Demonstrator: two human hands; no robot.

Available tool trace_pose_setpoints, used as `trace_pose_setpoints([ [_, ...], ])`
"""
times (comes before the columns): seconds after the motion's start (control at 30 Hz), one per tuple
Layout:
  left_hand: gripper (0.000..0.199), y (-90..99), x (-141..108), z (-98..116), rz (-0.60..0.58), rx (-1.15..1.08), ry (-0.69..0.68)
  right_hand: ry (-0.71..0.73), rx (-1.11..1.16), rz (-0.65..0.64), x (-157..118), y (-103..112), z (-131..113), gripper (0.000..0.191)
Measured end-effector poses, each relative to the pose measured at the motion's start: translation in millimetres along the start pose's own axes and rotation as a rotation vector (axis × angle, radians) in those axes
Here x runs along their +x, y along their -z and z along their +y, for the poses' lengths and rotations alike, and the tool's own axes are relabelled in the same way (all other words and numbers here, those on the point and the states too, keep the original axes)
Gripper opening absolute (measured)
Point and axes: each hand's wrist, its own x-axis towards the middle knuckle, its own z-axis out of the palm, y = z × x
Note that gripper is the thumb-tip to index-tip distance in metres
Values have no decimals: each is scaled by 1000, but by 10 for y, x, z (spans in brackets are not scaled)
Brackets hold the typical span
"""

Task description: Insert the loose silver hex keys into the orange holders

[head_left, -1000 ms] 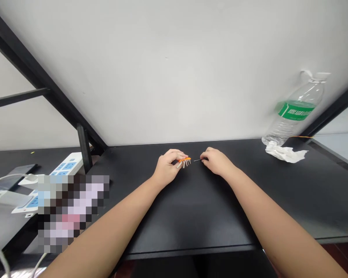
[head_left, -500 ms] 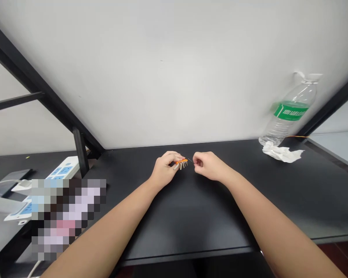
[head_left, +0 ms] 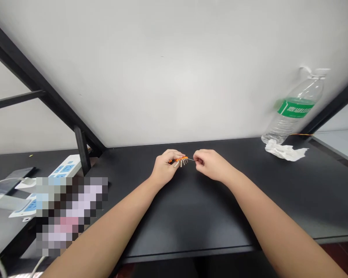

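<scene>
L hand (head_left: 164,170) pinched orange connector block (head_left: 179,159) just above black desk (head_left: 191,216). R hand (head_left: 210,165) fingertips closed on thin wire (head_left: 190,159), tip at block's end; insertion looked unfinished, seating too small to tell.

A plain office workstation: black desk (head_left: 191,216), white partition (head_left: 174,69) (black-framed), power strip (head_left: 60,170).

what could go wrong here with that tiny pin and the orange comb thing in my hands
The thin pin pinched in the right hand is very small, so it might slip and be hard to spot on the black table. Its tip sits close to the left hand gripping the orange connector, so a slip could prick a fingertip.
</scene>
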Motion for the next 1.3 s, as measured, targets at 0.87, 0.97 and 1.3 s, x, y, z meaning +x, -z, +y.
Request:
trace_pose_setpoints([
  [0.87, 11, -48, -12, 218, -1, -294, 164, -275, 770, 101, 50, -146, -80, 27],
  [0.97, 11, -48, -15, 204, -17, -216, 229, -306, 752, 34, 61, -219, -37, 28],
  [1.3, 6, -74, -23, 90, -276, 153, 223, -262, 569, -139, 12, -230, -78, 25],
])
